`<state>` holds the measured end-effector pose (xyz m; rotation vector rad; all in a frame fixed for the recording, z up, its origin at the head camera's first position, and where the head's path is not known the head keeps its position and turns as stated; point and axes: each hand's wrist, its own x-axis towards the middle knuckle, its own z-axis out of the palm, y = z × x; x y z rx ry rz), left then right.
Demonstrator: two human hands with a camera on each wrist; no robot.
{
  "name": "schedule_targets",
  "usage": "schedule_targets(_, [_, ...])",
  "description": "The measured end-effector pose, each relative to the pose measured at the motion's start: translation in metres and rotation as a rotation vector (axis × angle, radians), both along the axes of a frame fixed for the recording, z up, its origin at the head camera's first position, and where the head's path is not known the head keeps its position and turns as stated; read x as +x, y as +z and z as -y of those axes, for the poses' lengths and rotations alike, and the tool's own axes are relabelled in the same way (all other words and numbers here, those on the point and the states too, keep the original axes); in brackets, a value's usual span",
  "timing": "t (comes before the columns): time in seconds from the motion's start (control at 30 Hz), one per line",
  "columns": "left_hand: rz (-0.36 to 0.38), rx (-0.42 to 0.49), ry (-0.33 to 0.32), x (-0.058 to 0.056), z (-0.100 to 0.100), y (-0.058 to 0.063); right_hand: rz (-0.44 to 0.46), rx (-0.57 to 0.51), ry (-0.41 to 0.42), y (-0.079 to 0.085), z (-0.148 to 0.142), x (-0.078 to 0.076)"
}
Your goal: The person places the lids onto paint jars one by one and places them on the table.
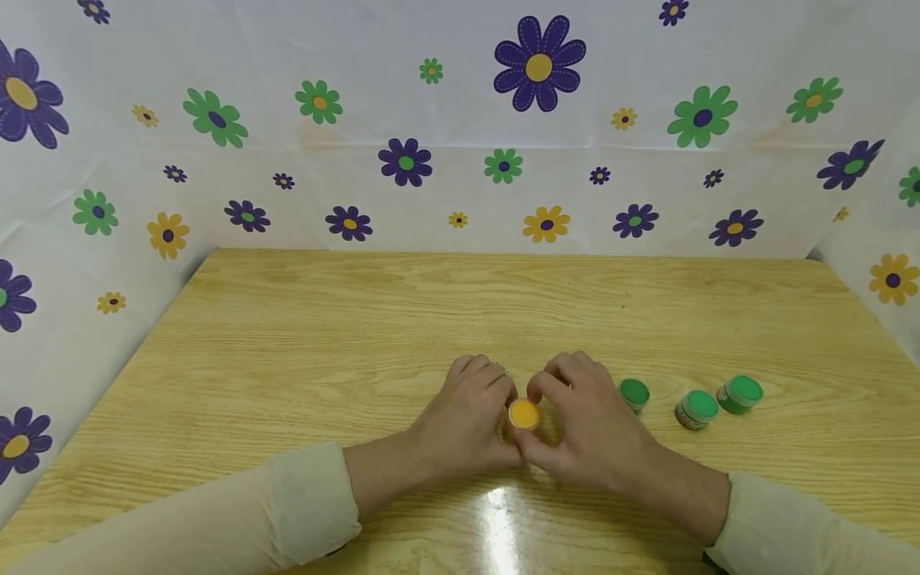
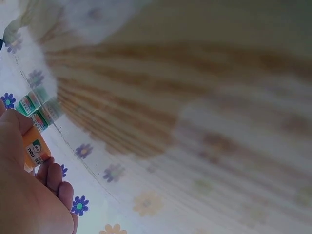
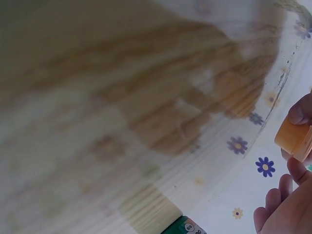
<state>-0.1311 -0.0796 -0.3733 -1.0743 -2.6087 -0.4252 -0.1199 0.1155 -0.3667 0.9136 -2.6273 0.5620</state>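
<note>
A small orange paint jar [image 1: 524,414] with a yellow-orange top is held between both hands, a little above or on the wooden table; which of the two is unclear. The left hand [image 1: 467,415] grips it from the left, and in the left wrist view the jar [image 2: 37,150] shows a printed label beside the left hand [image 2: 29,190]. From the right, the right hand [image 1: 592,419] pinches it with thumb and index finger. The right wrist view has the jar [image 3: 291,136] at its edge, above the right hand [image 3: 287,207].
Just right of the right hand stands a dark green jar [image 1: 635,394]. Two lighter green-topped jars, one nearer [image 1: 696,409] and one farther [image 1: 740,394], stand beyond it. A flower-printed white cloth [image 1: 460,112] hangs behind the wooden table [image 1: 323,319].
</note>
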Motion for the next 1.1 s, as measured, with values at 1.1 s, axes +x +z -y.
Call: schedule_targets(1.1, [0.009, 0.060, -0.011, -0.0016, 0.0003, -0.0019, -0.050, -0.057, 0.055, -0.0004, -0.0010, -0.0019])
